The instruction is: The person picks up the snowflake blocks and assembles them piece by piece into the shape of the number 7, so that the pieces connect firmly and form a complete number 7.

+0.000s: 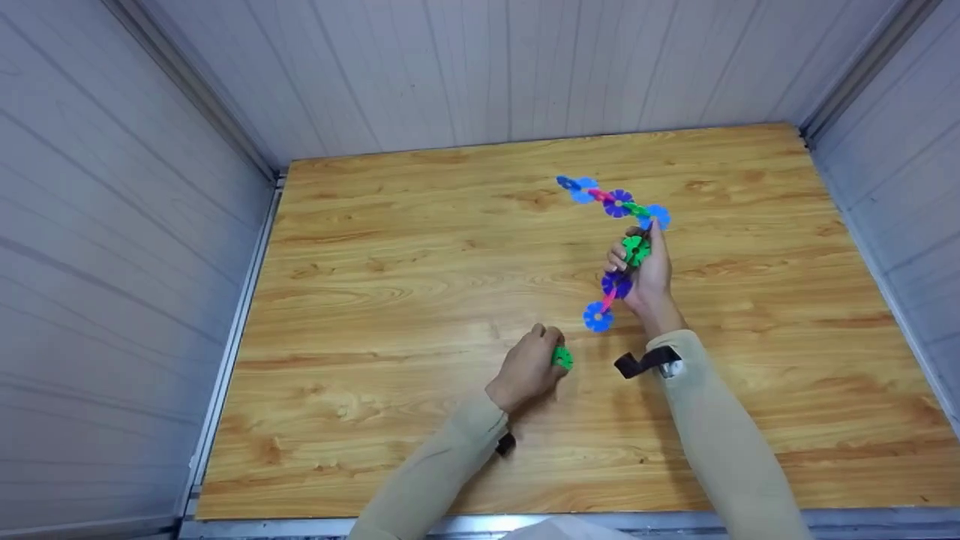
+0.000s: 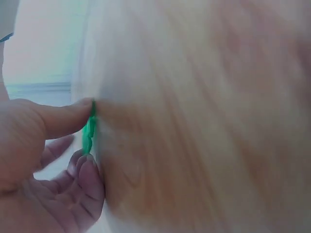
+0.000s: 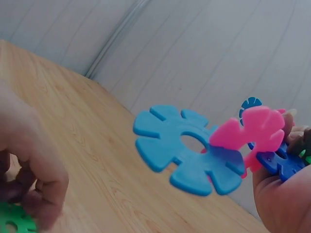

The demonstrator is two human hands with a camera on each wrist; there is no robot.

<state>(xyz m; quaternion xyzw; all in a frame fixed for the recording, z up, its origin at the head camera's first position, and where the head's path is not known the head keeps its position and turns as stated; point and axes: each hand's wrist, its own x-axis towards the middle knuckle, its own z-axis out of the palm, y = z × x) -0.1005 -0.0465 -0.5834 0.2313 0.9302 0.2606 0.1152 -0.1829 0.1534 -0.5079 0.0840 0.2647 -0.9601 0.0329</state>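
My right hand grips the middle of a chain of slotted plastic snowflake discs, pink, purple, blue and green. One end of the chain reaches up and left past the fingertips; the other hangs by the palm and ends in a light blue disc. A pink disc is slotted into that blue one, with a dark blue disc beyond it, close to the palm. To the lower left, my left hand pinches a single green disc by its edges between thumb and fingers, apart from the chain.
The wood-grain table extends under both hands. Pale panel walls enclose it at the back and on both sides. A dark strap sticks out from the right wrist, and another strap end shows under the left.
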